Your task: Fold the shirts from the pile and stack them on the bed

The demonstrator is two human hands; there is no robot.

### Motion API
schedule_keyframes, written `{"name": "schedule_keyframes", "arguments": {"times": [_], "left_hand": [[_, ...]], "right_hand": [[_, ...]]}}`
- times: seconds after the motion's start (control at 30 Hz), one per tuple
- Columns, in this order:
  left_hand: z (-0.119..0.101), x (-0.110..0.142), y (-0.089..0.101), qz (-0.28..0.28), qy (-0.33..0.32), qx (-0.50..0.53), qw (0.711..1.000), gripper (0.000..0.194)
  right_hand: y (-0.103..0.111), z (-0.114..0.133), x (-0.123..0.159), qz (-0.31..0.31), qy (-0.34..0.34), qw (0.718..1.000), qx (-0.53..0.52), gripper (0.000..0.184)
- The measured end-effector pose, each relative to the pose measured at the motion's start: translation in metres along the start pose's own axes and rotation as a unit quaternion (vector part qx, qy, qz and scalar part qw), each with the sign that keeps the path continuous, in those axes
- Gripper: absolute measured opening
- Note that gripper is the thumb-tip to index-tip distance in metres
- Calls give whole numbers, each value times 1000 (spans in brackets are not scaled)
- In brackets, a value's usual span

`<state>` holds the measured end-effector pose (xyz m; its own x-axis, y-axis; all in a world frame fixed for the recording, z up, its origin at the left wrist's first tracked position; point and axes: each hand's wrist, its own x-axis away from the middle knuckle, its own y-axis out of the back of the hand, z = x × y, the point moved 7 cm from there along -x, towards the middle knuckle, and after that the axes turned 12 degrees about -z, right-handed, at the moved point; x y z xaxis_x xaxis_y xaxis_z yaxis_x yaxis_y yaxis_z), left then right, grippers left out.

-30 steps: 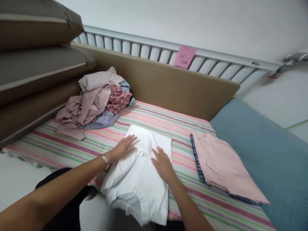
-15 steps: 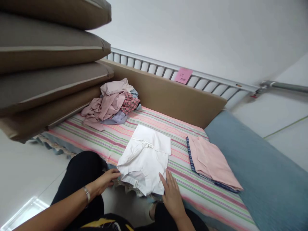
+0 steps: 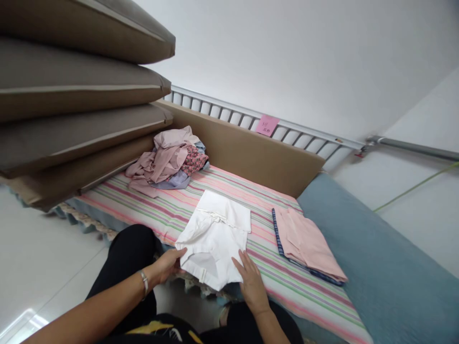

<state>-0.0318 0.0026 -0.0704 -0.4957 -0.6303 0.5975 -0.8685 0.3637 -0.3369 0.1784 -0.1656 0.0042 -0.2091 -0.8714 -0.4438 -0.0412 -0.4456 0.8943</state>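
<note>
A folded white shirt lies on the striped sheet in front of me, its curved opening and a small tag on the near side. My left hand pinches the near left corner, thumb on top and the other fingers partly hidden beneath. At the right edge, my right hand touches the cloth with fingers stretched out and the thumb apart. To the right rests a folded pink garment on top of a dark blue patterned one.
A loose heap of clothes sits at the back left. Stacked brown cushions rise on the left. A brown board stands along the slatted rail, which bears a pink note. Blue-grey fabric covers the right side.
My left hand has closed on the shirt's near left corner, and that near edge looks slightly lifted. My right hand stays at the right edge. The view has shifted a little.
</note>
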Motion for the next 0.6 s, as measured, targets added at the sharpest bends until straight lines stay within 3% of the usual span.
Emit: {"name": "schedule_keyframes", "arguments": {"times": [0.17,0.4,0.5,0.6], "left_hand": [[-18,38,1,27,5,-16,1000,40],[-18,108,25,85,44,-2,995,33],[-31,120,20,67,44,24,996,31],[-61,118,-3,52,23,63,996,27]], "right_hand": [[20,6,10,43,19,998,-46,72],[54,39,43,36,66,980,-186,48],[71,37,25,37,-44,963,-263,36],[85,19,-8,22,-198,920,-336,31]]}}
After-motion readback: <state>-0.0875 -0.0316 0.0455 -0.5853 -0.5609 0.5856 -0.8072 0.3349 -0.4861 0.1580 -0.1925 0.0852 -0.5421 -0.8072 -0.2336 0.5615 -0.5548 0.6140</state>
